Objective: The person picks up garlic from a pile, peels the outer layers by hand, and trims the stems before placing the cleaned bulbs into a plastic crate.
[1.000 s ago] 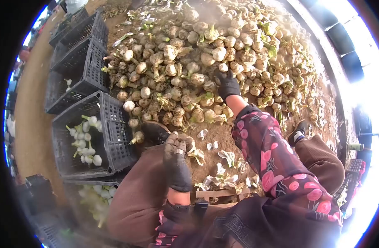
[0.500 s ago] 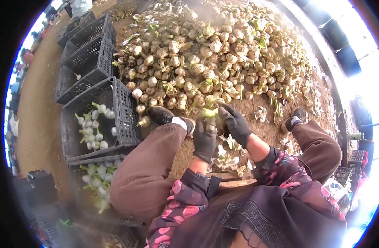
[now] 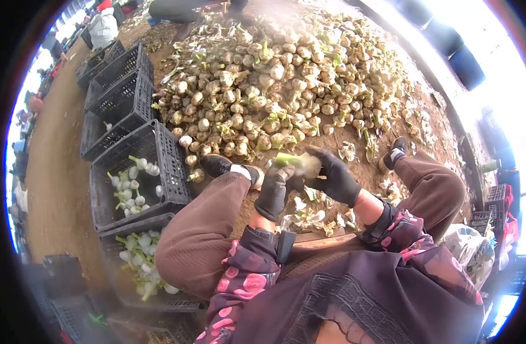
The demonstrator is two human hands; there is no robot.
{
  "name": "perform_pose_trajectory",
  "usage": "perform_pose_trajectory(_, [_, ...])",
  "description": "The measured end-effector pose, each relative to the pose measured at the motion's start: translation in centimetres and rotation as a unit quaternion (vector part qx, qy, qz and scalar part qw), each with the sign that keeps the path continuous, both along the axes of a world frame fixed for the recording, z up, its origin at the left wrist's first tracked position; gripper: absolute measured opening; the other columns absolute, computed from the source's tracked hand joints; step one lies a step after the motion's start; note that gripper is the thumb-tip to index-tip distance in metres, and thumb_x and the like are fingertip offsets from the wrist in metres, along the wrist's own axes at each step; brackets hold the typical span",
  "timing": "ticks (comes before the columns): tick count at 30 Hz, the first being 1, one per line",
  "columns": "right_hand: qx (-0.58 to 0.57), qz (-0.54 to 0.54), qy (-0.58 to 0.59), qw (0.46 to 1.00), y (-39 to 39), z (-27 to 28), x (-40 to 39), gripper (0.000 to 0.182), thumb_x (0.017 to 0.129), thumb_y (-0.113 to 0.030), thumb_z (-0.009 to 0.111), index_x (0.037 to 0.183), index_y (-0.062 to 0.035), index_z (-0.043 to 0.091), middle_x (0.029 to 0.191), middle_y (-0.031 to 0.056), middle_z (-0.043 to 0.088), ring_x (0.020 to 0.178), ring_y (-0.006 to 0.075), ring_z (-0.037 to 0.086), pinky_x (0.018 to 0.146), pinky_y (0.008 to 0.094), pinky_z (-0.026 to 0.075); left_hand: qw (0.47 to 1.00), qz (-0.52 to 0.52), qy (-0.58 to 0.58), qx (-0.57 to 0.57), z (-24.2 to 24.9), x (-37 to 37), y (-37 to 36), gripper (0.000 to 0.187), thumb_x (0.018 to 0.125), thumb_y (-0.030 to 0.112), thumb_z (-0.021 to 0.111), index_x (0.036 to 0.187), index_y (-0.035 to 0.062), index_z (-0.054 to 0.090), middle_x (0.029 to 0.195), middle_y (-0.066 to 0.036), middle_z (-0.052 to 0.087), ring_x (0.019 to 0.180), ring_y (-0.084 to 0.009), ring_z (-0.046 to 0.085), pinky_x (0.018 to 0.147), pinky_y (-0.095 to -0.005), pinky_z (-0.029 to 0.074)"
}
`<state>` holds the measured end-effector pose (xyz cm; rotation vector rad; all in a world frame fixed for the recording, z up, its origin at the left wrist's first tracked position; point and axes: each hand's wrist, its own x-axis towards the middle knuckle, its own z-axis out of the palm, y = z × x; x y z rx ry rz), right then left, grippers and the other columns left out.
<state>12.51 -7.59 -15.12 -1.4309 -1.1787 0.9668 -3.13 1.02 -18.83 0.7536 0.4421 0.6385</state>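
Between my two gloved hands is a garlic bulb [image 3: 309, 165] with a thick green stem pointing left. My left hand [image 3: 274, 192] is closed around the stem side, thumb on top. Fingers of my right hand [image 3: 337, 179] wrap the bulb end from the right. Whether either hand also has a small tool is hidden by the dark gloves. Loose pale husks [image 3: 304, 218] lie on the ground just below my hands. Beyond them rises a large heap of untrimmed garlic [image 3: 263, 86], brownish with dry leaves.
At my left stands a black crate [image 3: 174, 163] holding clean white garlic; a second crate [image 3: 111, 243] with more sits nearer. Further black crates [image 3: 139, 94] line up behind. A person's legs [image 3: 177, 10] show at the heap's far edge. A wall edge [image 3: 429, 80] runs along the right.
The garlic has turned and lifted slightly, so more of the bulb and stem shows. My hands have spread a little apart. The view has shifted, bringing a person's legs in at the top.
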Motion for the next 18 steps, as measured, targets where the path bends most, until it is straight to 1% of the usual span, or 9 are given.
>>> perform_pose_trajectory(3, [0.017,-0.015,-0.047,0.999,0.2,0.3,0.1,0.071,0.068,-0.008,0.077,0.13,-0.0067,0.044,0.122,0.016,0.05,0.113,0.0278,0.051,0.095,0.0341,0.043,1.0,0.007,-0.005,0.004,2.3,0.1,-0.3,0.018,0.089,0.012,0.048,0.102,0.0033,0.057,0.091,-0.004,0.06,0.078,-0.009,0.057,0.07,-0.0223,0.047])
perform_pose_trajectory(7, [0.09,-0.002,-0.354,0.931,0.1,2.1,-0.3,0.068,0.07,-0.013,0.076,0.131,-0.0072,0.044,0.124,0.0209,0.048,0.114,0.0345,0.05,0.094,0.0383,0.043,0.983,0.077,0.144,0.081,1.8,0.8,0.1,0.023,0.086,0.006,0.048,0.108,0.0012,0.051,0.092,-0.006,0.059,0.076,-0.0112,0.058,0.069,-0.0217,0.047])
perform_pose_trajectory(9, [0.083,0.007,-0.401,0.912,0.0,2.0,-0.9,0.063,0.075,-0.011,0.072,0.13,-0.0061,0.043,0.124,0.0187,0.048,0.112,0.0325,0.052,0.094,0.0385,0.044,0.977,0.119,0.133,0.115,1.2,1.2,-0.6,0.031,0.085,0.004,0.046,0.116,-0.0002,0.046,0.095,-0.008,0.058,0.077,-0.0121,0.058,0.071,-0.0222,0.048])
perform_pose_trajectory(11, [0.061,-0.042,0.065,0.995,0.1,0.5,-1.4,0.055,0.08,-0.01,0.069,0.128,-0.0032,0.043,0.118,0.0143,0.053,0.1,0.0278,0.059,0.084,0.0353,0.049,0.98,0.162,0.101,0.062,0.7,1.8,-0.5,0.032,0.085,0.003,0.046,0.117,0.0024,0.046,0.1,-0.006,0.056,0.08,-0.0089,0.055,0.069,-0.0225,0.047])
perform_pose_trajectory(12, [-0.058,-0.065,0.209,0.974,0.1,0.1,-0.3,0.043,0.088,-0.013,0.058,0.127,-0.0004,0.043,0.109,0.0115,0.057,0.085,0.0225,0.063,0.071,0.0305,0.052,0.993,0.112,0.039,0.011,0.0,1.4,-0.3,0.039,0.084,0.001,0.046,0.123,0.0026,0.044,0.101,-0.005,0.055,0.085,-0.0091,0.055,0.074,-0.0221,0.047])
perform_pose_trajectory(13, [-0.058,-0.068,0.209,0.974,0.3,-1.1,0.2,0.043,0.088,-0.013,0.058,0.127,-0.0004,0.043,0.109,0.0115,0.057,0.085,0.0225,0.063,0.071,0.0305,0.052,0.993,0.109,0.039,0.01,0.6,1.3,-0.5,0.039,0.084,0.001,0.046,0.123,0.0026,0.044,0.101,-0.005,0.055,0.085,-0.0091,0.055,0.074,-0.0221,0.047])
perform_pose_trajectory(15, [-0.111,-0.072,0.541,0.831,0.6,-3.5,0.9,0.035,0.095,-0.023,0.047,0.122,-0.0006,0.045,0.1,0.0111,0.06,0.076,0.0198,0.063,0.063,0.0273,0.051,0.994,0.056,0.042,0.08,2.4,1.2,-0.8,0.053,0.079,-0.004,0.041,0.132,0.0004,0.036,0.104,-0.007,0.055,0.086,-0.0112,0.056,0.073,-0.0224,0.048])
perform_pose_trajectory(17, [-0.15,-0.181,0.409,0.882,1.1,-1.9,-0.3,0.037,0.097,-0.034,0.039,0.116,-0.0043,0.049,0.092,0.0095,0.061,0.073,0.0164,0.062,0.056,0.0271,0.05,0.933,0.062,0.093,0.343,1.8,2.0,-1.2,0.051,0.079,-0.003,0.043,0.129,0.0045,0.045,0.102,-0.004,0.057,0.078,-0.0103,0.054,0.07,-0.0222,0.046])
perform_pose_trajectory(18, [-0.113,-0.165,0.313,0.928,1.4,-3.7,0.5,0.037,0.096,-0.036,0.04,0.113,-0.0056,0.051,0.091,0.0083,0.062,0.071,0.0162,0.063,0.053,0.0279,0.05,0.967,0.011,0.084,0.24,1.6,1.8,-1.7,0.049,0.078,-0.003,0.043,0.127,0.0042,0.048,0.103,-0.006,0.059,0.079,-0.0113,0.055,0.07,-0.0227,0.047])
